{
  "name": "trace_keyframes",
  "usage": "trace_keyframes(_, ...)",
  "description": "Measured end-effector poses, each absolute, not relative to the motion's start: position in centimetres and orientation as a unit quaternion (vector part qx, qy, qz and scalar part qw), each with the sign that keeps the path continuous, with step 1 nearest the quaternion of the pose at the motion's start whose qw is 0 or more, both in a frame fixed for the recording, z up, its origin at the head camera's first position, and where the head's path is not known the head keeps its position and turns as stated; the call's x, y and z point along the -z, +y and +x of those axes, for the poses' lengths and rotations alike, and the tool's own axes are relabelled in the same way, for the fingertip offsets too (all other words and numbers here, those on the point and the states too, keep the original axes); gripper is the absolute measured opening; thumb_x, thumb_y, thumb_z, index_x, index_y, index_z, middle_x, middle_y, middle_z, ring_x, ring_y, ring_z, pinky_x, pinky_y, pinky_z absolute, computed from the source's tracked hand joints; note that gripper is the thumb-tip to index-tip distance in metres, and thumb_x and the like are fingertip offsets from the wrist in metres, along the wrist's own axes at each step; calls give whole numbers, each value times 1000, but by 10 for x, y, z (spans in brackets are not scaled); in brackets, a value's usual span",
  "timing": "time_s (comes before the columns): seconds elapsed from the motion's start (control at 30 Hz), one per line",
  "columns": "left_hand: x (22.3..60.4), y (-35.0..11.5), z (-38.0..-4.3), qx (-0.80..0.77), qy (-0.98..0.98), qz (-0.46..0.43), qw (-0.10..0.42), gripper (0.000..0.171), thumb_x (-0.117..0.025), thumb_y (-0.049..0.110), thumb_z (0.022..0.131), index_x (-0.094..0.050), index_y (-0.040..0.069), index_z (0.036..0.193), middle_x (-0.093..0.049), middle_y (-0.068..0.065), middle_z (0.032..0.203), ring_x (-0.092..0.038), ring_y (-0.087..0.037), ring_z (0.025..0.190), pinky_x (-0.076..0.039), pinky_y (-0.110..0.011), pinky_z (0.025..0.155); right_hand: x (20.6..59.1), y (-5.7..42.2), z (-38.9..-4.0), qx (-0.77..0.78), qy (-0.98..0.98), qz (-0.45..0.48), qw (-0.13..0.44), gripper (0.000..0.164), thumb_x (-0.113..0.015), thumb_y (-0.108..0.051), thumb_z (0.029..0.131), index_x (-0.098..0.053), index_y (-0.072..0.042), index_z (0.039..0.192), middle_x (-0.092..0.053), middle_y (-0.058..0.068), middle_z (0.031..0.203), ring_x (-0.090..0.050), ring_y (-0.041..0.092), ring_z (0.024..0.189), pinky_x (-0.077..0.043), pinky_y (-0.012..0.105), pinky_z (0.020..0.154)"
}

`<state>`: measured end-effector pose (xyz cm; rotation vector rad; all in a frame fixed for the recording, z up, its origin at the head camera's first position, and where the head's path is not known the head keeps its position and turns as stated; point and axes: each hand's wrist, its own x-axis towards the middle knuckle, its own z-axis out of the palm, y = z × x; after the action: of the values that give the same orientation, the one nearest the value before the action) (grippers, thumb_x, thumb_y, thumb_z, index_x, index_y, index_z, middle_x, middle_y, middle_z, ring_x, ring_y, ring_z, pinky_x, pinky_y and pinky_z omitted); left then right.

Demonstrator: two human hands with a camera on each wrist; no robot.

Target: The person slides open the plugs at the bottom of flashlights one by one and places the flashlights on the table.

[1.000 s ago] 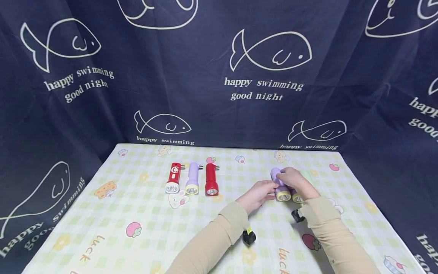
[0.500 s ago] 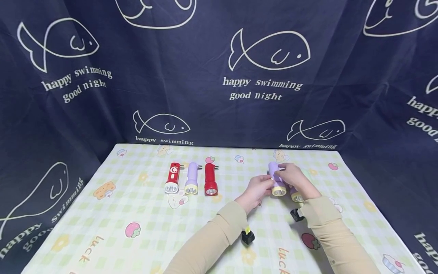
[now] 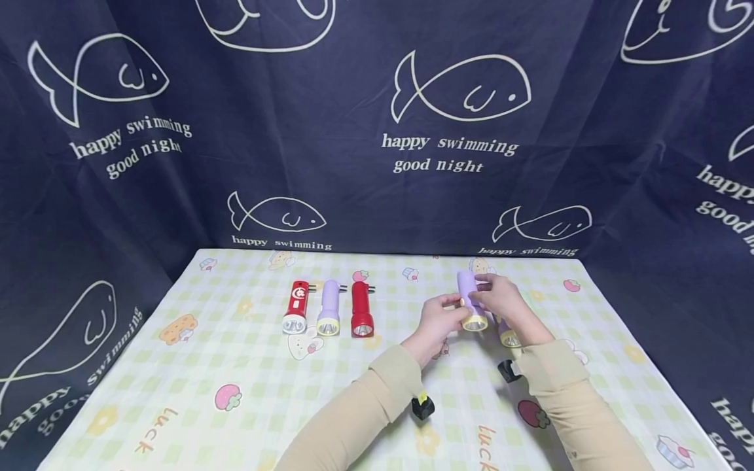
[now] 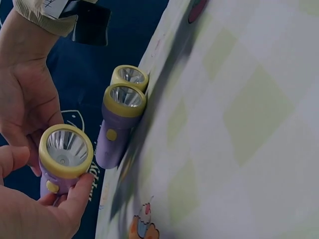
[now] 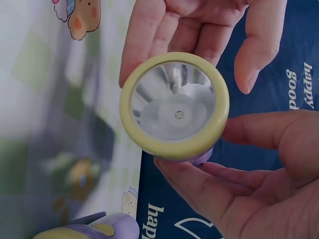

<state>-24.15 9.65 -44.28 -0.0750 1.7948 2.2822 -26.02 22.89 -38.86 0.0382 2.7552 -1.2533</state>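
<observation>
A purple flashlight [image 3: 466, 288] with a yellow head is held upright between both hands, its lens facing the wrist cameras. My right hand [image 3: 501, 297] pinches its body from the right with thumb and fingers. From the left, my left hand [image 3: 437, 320] has its fingers around the body just behind the head; its thumb stands apart in the left wrist view. A second purple flashlight [image 4: 113, 137] stands beside them, partly hidden under the right hand in the head view. Behind it shows another flashlight's yellow rim [image 4: 130, 72].
Further left on the checked tablecloth [image 3: 265, 418] lie a red-and-white flashlight [image 3: 297, 304], a purple one [image 3: 330, 307] and a red one [image 3: 362, 307], side by side with plug prongs to the right. A dark blue fish-print curtain [image 3: 353, 118] surrounds the table.
The held purple flashlight has come up and to the left, away from the second purple flashlight. Both hands have moved with it. The row of three at the left stays put.
</observation>
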Motion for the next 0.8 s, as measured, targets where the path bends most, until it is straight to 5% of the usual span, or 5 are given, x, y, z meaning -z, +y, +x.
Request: trace_keyframes(0.8,428,83,-234,-780,623,-44,43,39,-81,6,70,-68,7,107,-68,-10,101,-67,-16,83,-57,-27,73,382,218,-250,452,891,-10,-43,56,-71,-12,82,-49,6,130,-60,26,120,-61,38,105,-56,29,77)
